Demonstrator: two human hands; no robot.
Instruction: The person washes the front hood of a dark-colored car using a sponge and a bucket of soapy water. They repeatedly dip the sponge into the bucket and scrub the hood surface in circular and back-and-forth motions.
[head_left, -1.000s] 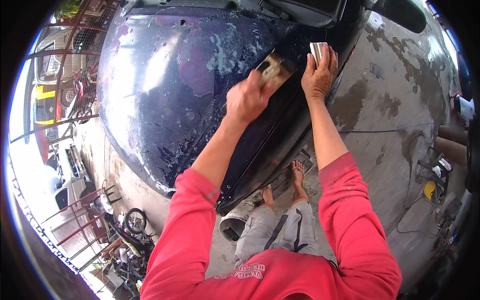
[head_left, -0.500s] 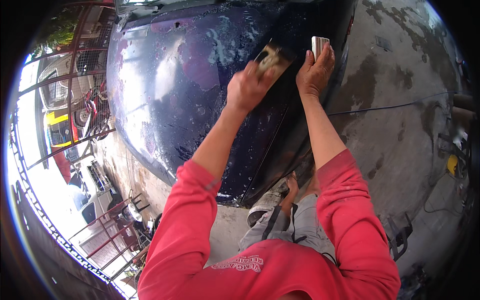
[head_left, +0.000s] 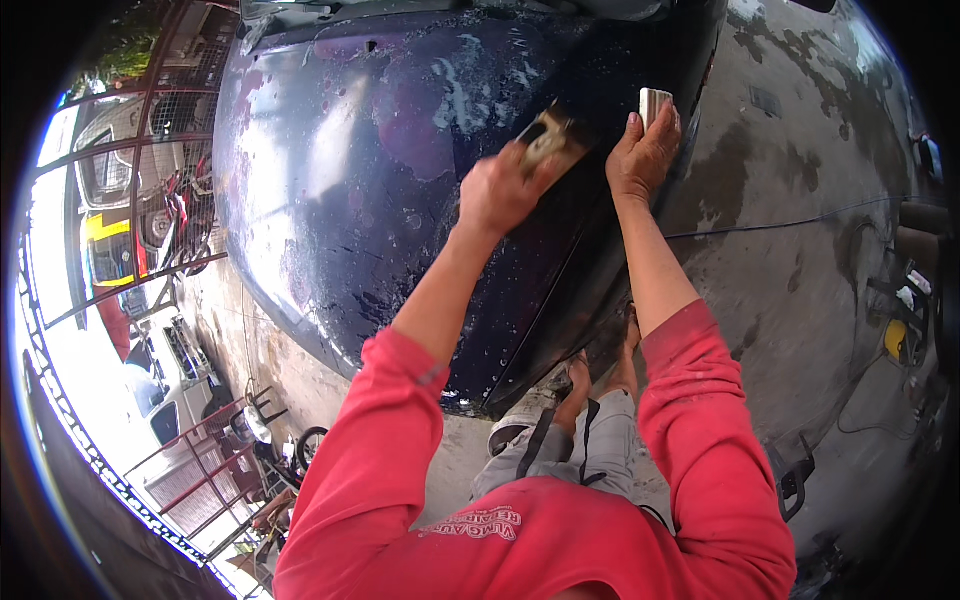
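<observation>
My left hand (head_left: 497, 192) is closed around the grip of a hand sanding board (head_left: 560, 142), a flat tool with a pale handle, somewhat blurred. It lies over the dark blue car hood (head_left: 390, 230), whose paint shows worn purple patches and whitish smears. Near the hood's right edge, my right hand (head_left: 642, 158) grips a small whitish rectangular block (head_left: 654, 104) that sticks up past the fingers. What the block's underside touches is hidden by the hand.
Below the car's front corner, a bucket-like container (head_left: 515, 425) stands by my legs. A cable (head_left: 760, 226) crosses the stained concrete floor (head_left: 780, 300) on the right. Red-framed mesh fencing (head_left: 185, 130) lies left, with parked vehicles beyond. A dark metal stand (head_left: 795, 478) is at lower right.
My right hand and its block have shifted slightly right and down in the picture. The sanding board has moved slightly right and down too. The whole view has tilted a little.
</observation>
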